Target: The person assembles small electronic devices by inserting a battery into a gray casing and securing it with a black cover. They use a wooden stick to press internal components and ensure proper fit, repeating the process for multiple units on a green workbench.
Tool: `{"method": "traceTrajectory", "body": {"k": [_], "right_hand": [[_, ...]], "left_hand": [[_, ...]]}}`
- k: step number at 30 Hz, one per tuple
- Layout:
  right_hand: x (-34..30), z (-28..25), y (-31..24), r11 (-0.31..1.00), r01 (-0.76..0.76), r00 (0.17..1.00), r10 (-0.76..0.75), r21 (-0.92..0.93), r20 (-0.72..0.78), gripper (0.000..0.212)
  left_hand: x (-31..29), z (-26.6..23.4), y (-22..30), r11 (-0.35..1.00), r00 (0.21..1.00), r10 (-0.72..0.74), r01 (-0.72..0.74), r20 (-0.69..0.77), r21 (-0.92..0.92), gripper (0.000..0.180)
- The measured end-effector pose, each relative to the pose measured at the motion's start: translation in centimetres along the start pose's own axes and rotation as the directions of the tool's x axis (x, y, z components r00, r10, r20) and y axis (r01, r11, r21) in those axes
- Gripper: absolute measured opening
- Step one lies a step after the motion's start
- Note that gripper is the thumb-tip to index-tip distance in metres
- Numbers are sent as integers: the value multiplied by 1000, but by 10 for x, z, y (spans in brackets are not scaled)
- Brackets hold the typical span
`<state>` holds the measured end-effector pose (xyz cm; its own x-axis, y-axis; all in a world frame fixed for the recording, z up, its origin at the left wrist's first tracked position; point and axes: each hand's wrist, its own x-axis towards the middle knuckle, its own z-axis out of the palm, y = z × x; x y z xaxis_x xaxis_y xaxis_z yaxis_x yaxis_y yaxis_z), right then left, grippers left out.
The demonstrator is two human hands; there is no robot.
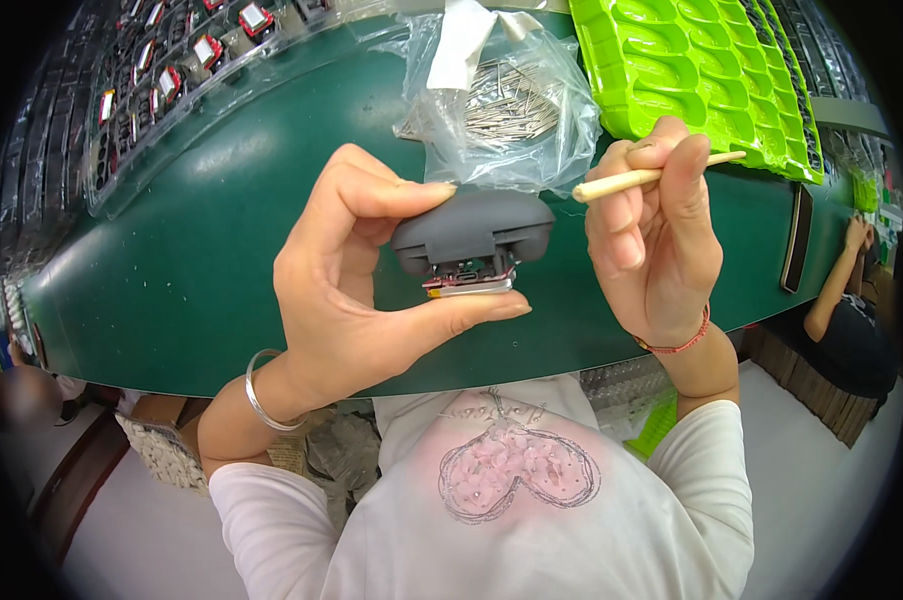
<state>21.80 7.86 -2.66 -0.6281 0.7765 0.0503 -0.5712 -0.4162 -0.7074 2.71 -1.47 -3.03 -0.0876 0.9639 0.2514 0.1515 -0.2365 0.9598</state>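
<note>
My left hand [346, 270] grips a dark grey plastic housing [471, 225] between thumb and fingers, above the green table. Its near side is open, and a small circuit board with a silvery flat part [474, 287] shows there, my thumb against it. In my right hand [661, 235] a thin pale stick [616, 185], wooden-looking and tapered at one end, is pinched between the fingers. Its blunt end points left toward the housing, apart from it. Just beyond both hands lies a clear plastic bag [556, 150] holding many thin metal pins [511, 105].
A bright green moulded tray [706, 75] lies at the far right. Clear trays [121, 190] with small red-and-black electronic parts stand at the far left. A dark flat strip [797, 240] rests near the table's right side. Another person's arm [836, 275] shows at the right edge.
</note>
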Motion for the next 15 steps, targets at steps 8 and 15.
{"method": "traceTrajectory", "body": {"k": [8, 15], "right_hand": [[-1, -3, 2, 994, -17, 999, 20, 106, -28, 31], [-9, 11, 4, 909, -108, 994, 91, -402, -63, 26]], "left_hand": [[0, -1, 0, 999, 999, -16, 18, 42, -50, 67], [-1, -2, -2, 973, 986, 166, -160, -26, 166, 68]]}}
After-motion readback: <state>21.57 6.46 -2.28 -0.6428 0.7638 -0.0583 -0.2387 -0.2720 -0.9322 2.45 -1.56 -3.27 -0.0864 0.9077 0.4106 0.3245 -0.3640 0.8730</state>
